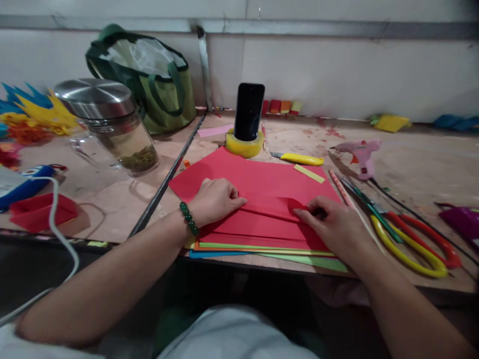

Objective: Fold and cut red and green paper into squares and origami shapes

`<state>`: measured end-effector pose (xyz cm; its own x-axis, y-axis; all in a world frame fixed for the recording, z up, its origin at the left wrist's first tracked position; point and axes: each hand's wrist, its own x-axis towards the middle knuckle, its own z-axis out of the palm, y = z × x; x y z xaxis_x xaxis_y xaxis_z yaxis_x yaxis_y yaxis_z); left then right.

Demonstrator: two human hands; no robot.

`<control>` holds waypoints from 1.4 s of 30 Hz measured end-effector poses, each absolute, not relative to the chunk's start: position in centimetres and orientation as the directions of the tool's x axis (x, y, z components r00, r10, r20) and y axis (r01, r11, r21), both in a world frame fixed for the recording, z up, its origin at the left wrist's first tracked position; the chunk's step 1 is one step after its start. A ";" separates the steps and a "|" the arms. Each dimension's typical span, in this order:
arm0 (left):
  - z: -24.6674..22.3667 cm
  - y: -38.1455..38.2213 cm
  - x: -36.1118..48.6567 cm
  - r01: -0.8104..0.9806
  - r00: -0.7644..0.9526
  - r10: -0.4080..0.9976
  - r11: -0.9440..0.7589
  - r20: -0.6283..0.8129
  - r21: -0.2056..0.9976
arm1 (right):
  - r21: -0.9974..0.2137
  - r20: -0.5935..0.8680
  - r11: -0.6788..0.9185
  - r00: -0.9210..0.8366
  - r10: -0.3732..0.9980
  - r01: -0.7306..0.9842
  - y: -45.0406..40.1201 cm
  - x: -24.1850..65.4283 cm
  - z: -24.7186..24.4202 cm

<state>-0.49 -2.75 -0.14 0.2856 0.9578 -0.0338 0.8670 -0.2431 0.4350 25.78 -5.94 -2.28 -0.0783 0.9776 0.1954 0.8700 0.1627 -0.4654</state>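
A narrow folded piece of red paper (267, 203) lies across the top of a stack of red sheets (258, 177). My left hand (217, 200), with a green bead bracelet (189, 218) at its wrist, pinches the left end of the folded piece between thumb and curled fingers. Its right end is pinched in my right hand (331, 222), the thumb pointing inward. Under the red sheets, edges of green, orange and blue paper (219, 254) stick out toward the table's front edge.
Behind the stack, a phone (250, 110) stands in a tape roll (245, 144). A yellow cutter (301, 159), pink glue gun (361, 154) and scissors (415, 244) lie to the right. Leftward are a glass jar (129, 137), green bag (172, 99) and white cable (56, 214).
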 end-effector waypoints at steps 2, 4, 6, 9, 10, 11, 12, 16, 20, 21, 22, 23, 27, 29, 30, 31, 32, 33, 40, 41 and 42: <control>-0.1 -2.8 -0.6 0.860 0.275 0.960 -0.224 -0.048 0.458 | -0.475 0.189 0.159 -0.077 0.979 0.866 -5.9 25.8 -2.4; -0.1 -2.8 -0.7 0.850 0.279 0.958 -0.216 -0.063 0.481 | -0.483 0.185 0.156 -0.073 0.980 0.861 -5.8 25.7 -2.5; 0.0 -2.8 -0.7 0.846 0.293 0.954 -0.229 -0.061 0.481 | -0.501 0.184 0.141 -0.054 0.981 0.854 -5.8 25.6 -2.5; -0.1 -2.8 -0.6 0.859 0.304 0.952 -0.254 -0.044 0.444 | -0.554 0.179 0.111 -0.012 0.984 0.825 -5.8 25.5 -2.3; -0.1 -2.8 -0.6 0.863 0.303 0.952 -0.255 -0.043 0.437 | -0.575 0.171 0.105 -0.006 0.985 0.812 -5.9 25.6 -2.3; -0.1 -2.8 -0.6 0.864 0.303 0.952 -0.254 -0.045 0.435 | -0.596 0.160 0.101 -0.005 0.987 0.796 -5.9 25.6 -2.3; -0.1 -2.8 -0.6 0.863 0.301 0.952 -0.252 -0.046 0.438 | -0.617 0.149 0.102 -0.012 0.989 0.781 -5.9 25.7 -2.3; -0.1 -2.6 -0.6 0.855 0.309 0.949 -0.249 -0.060 0.454 | -0.664 0.140 0.123 -0.040 0.989 0.737 -5.9 26.2 -2.7; -0.1 -2.5 -0.9 0.837 0.301 0.950 -0.219 -0.087 0.502 | -0.632 0.144 0.132 -0.052 0.988 0.764 -5.9 26.4 -3.0; -0.1 -2.4 -1.0 0.822 0.305 0.947 -0.209 -0.099 0.529 | -0.627 0.143 0.135 -0.057 0.988 0.767 -5.9 26.4 -2.9; -0.1 -2.4 -1.0 0.807 0.311 0.944 -0.202 -0.109 0.556 | -0.625 0.145 0.140 -0.062 0.987 0.768 -5.8 26.4 -2.9; -0.1 -2.4 -1.0 0.795 0.318 0.941 -0.199 -0.115 0.573 | -0.623 0.150 0.147 -0.066 0.986 0.768 -5.8 26.4 -2.9; -0.2 -2.5 -0.9 0.825 0.302 0.951 -0.224 -0.069 0.519 | -0.618 0.160 0.154 -0.069 0.985 0.771 -5.8 26.4 -2.9; -0.2 -2.5 -0.8 0.837 0.291 0.956 -0.232 -0.045 0.495 | -0.617 0.156 0.149 -0.065 0.986 0.772 -5.8 26.4 -3.0; -0.2 -2.4 -0.8 0.834 0.292 0.956 -0.234 -0.040 0.500 | -0.617 0.154 0.145 -0.062 0.986 0.774 -5.8 26.4 -3.0; -0.3 -2.4 -0.9 0.825 0.296 0.954 -0.234 -0.041 0.514 | -0.615 0.152 0.141 -0.059 0.987 0.776 -5.8 26.4 -3.1; -0.3 -2.4 -0.9 0.813 0.304 0.951 -0.234 -0.046 0.533 | -0.613 0.150 0.138 -0.057 0.987 0.778 -5.8 26.4 -3.1; -0.3 -2.3 -1.0 0.802 0.312 0.948 -0.234 -0.053 0.550 | -0.612 0.148 0.135 -0.055 0.987 0.779 -5.7 26.4 -3.2; -0.4 -2.4 -0.7 0.831 0.295 0.954 -0.235 -0.042 0.505 | -0.614 0.142 0.131 -0.055 0.988 0.778 -5.7 26.5 -3.3; -0.4 -2.3 -0.7 0.826 0.294 0.955 -0.232 -0.040 0.513 | -0.610 0.145 0.135 -0.057 0.988 0.781 -5.7 26.5 -3.3; -0.4 -2.3 -0.8 0.816 0.293 0.955 -0.227 -0.042 0.532 | -0.606 0.149 0.138 -0.059 0.987 0.783 -5.7 26.5 -3.2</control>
<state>-0.80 -2.31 -0.42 0.2933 0.9551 -0.0421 0.8156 -0.2270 0.5323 26.48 -5.73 -3.25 -0.0586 0.9871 0.1488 0.7830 0.1379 -0.6065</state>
